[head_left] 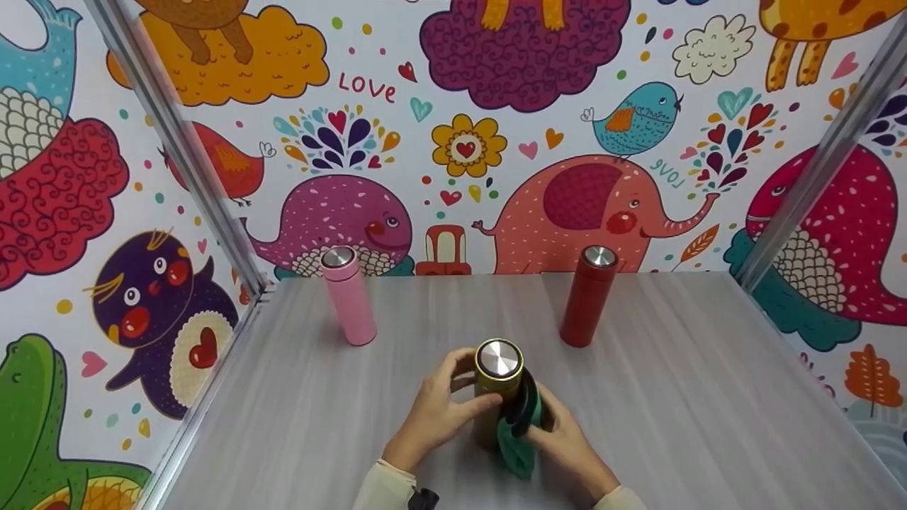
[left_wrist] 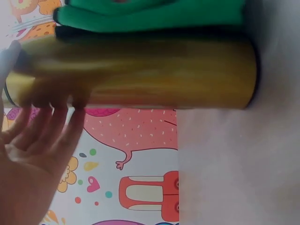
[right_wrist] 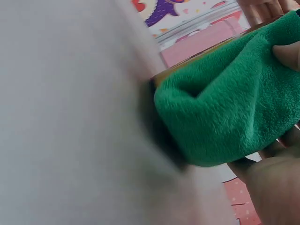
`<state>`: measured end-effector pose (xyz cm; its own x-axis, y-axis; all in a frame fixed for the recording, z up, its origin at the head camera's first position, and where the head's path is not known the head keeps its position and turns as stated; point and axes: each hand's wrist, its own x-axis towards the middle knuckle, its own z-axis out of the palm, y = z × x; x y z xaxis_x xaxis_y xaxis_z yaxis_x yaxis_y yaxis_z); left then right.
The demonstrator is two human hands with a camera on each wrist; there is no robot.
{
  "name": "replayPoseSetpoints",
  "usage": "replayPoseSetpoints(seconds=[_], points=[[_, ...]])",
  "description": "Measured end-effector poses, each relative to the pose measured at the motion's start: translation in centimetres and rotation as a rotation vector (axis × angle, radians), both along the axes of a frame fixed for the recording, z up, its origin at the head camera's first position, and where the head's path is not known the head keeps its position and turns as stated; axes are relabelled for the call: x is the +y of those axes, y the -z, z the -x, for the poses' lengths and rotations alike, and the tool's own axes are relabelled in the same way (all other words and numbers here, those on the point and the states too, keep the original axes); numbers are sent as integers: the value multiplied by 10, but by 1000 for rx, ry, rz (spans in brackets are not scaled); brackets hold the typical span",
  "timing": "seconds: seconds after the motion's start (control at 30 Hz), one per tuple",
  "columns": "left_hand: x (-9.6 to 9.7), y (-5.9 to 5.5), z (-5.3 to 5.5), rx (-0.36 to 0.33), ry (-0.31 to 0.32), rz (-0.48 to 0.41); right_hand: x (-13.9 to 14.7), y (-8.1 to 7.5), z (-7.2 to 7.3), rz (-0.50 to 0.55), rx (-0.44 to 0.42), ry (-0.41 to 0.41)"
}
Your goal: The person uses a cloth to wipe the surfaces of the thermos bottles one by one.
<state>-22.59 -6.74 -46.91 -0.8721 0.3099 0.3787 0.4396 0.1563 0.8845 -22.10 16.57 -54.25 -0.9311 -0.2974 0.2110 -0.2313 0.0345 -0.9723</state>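
Note:
A gold thermos bottle [head_left: 487, 426] with a shiny metal lid [head_left: 499, 358] stands upright on the table, close in front of the person. My left hand [head_left: 436, 414] grips it near the top, thumb in front and fingers around the far side, as the left wrist view shows on the gold body [left_wrist: 164, 77]. On the bottle's right side, my right hand [head_left: 569, 440] holds a folded green cloth [head_left: 517, 450] with black edging against it. In the right wrist view the fuzzy cloth [right_wrist: 225, 108] covers much of the bottle, down to near its base.
Behind the hands, a pink thermos bottle [head_left: 352, 304] stands at back left and a red one [head_left: 588, 301] at back right. The grey table [head_left: 694, 397] meets cartoon-printed walls [head_left: 382, 142] at the back and sides, with metal posts [head_left: 191, 156] at the corners.

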Motion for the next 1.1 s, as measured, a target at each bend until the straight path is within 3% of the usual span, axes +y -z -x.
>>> replayPoseSetpoints(seconds=[0.17, 0.4, 0.53, 0.63, 0.83, 1.1], points=[[-2, 2, 1, 2, 17, -3, 0, -24, 2, 54, 63, -3], [-7, 3, 4, 86, -5, 62, 1, -62, 8, 118, 337, -58], [-6, 1, 3, 87, 46, 34, 1, -81, 8, 169, 485, -83], [-2, 0, 2, 87, 101, 12, 1, -89, 8, 180, 536, -84], [7, 0, 2, 61, 117, 28, 2, -83, 11, 154, 492, -84], [12, 0, 0, -5, 63, 14, 1, -48, 12, 112, 364, -99]])
